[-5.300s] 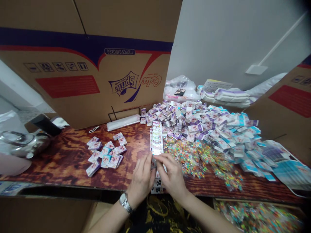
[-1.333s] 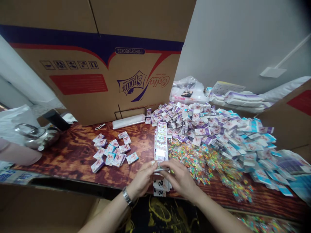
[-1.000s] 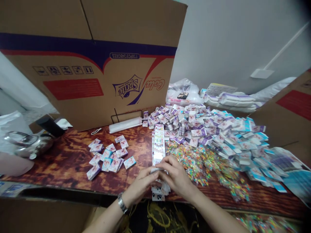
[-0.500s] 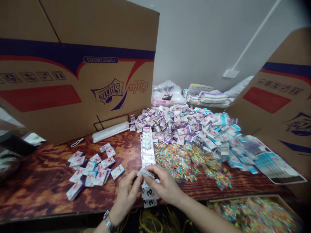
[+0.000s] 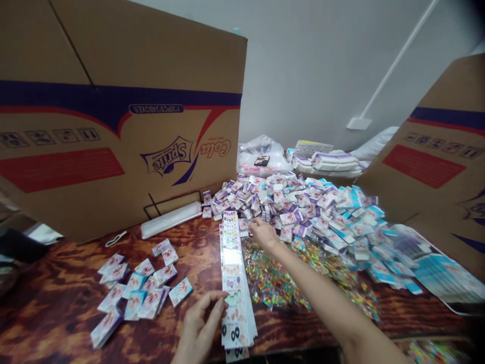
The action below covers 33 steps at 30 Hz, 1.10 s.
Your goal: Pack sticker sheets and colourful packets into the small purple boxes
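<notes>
My left hand (image 5: pixel 200 323) is low in the middle, thumb and forefinger drawn together at the left edge of a stack of long sticker strips (image 5: pixel 231 283). Whatever lies between those fingers is hidden. The strips run away from me, printed with rows of small coloured nail shapes. My right hand (image 5: pixel 264 234) reaches forward past the strips, its fingers curled down at the near left edge of a heap of small printed cartons (image 5: pixel 295 207). Its fingertips meet the cartons, but a grip on one cannot be made out. Clear packets of coloured pieces (image 5: pixel 280 278) lie under the right forearm.
Several small cartons (image 5: pixel 140 293) lie grouped at the left on the wooden table (image 5: pixel 56 308). Large cardboard boxes stand at the left (image 5: pixel 125 126) and right (image 5: pixel 432 167). A clear plastic roll (image 5: pixel 172 220) and plastic-wrapped bundles (image 5: pixel 335 162) lie farther back.
My hands have parted. The right one has moved forward to the carton heap, and the left has moved down and slightly left. The folded white strip they held together no longer shows.
</notes>
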Each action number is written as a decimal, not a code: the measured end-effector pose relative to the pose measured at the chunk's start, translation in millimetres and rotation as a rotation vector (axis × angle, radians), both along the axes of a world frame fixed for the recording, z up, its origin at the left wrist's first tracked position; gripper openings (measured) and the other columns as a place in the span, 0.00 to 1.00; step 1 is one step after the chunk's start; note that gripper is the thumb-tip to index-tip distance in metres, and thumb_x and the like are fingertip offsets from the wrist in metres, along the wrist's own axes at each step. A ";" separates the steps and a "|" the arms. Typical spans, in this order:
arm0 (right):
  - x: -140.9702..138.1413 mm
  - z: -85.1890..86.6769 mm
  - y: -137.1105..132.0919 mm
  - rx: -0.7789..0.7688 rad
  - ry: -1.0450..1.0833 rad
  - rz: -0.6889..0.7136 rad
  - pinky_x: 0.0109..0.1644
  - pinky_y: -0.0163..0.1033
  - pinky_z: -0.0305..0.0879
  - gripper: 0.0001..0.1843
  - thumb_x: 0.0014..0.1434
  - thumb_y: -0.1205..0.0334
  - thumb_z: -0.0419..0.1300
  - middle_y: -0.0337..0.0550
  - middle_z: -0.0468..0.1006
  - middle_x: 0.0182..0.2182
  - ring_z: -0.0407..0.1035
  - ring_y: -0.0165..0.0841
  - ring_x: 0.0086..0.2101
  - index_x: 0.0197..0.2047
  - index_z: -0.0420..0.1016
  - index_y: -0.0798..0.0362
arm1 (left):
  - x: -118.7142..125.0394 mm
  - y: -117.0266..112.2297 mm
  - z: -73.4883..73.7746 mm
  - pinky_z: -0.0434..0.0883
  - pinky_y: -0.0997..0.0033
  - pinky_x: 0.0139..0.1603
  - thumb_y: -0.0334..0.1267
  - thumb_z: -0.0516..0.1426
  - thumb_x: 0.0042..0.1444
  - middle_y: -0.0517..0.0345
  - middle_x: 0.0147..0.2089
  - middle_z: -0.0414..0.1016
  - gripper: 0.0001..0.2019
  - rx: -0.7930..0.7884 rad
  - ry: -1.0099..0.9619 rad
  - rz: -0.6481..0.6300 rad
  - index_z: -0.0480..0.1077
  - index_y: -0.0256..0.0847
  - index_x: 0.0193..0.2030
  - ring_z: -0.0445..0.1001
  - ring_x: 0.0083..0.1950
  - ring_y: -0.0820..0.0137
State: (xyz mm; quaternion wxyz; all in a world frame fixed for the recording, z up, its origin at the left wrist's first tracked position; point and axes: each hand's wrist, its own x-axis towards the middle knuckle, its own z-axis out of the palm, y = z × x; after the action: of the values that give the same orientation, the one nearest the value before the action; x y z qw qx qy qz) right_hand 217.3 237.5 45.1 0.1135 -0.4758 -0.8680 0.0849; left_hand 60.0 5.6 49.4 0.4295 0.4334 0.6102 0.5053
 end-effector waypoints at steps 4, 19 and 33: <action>-23.2 -14.2 21.1 0.023 -0.080 -0.056 0.47 0.42 0.62 0.13 0.60 0.69 0.51 0.50 0.60 0.60 0.63 0.42 0.51 0.45 0.73 0.51 | -6.3 0.3 -1.9 0.68 0.72 0.37 0.50 0.56 0.54 0.55 0.31 0.74 0.15 -0.036 -0.024 -0.045 0.73 0.40 0.36 0.72 0.35 0.66; 18.8 35.8 -98.3 0.534 0.198 0.628 0.50 0.46 0.69 0.17 0.62 0.71 0.50 0.57 0.70 0.53 0.67 0.41 0.51 0.53 0.68 0.56 | 8.5 29.7 22.4 0.68 0.66 0.46 0.50 0.57 0.54 0.49 0.50 0.72 0.21 -0.084 -0.813 0.024 0.68 0.42 0.51 0.70 0.49 0.64; 9.8 81.9 -157.4 -0.076 0.598 0.399 0.41 0.40 0.69 0.13 0.63 0.66 0.50 0.45 0.71 0.38 0.68 0.34 0.40 0.49 0.69 0.48 | -21.6 -14.5 16.4 0.63 0.61 0.57 0.39 0.61 0.50 0.49 0.54 0.70 0.22 0.197 0.158 0.081 0.66 0.43 0.54 0.67 0.56 0.59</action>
State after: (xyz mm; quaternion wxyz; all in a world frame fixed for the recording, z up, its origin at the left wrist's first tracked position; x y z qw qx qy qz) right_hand 227.0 80.1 127.0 0.3260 -0.2551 -0.8684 0.2729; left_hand 38.4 -8.9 65.8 0.3145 0.4871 0.6065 0.5441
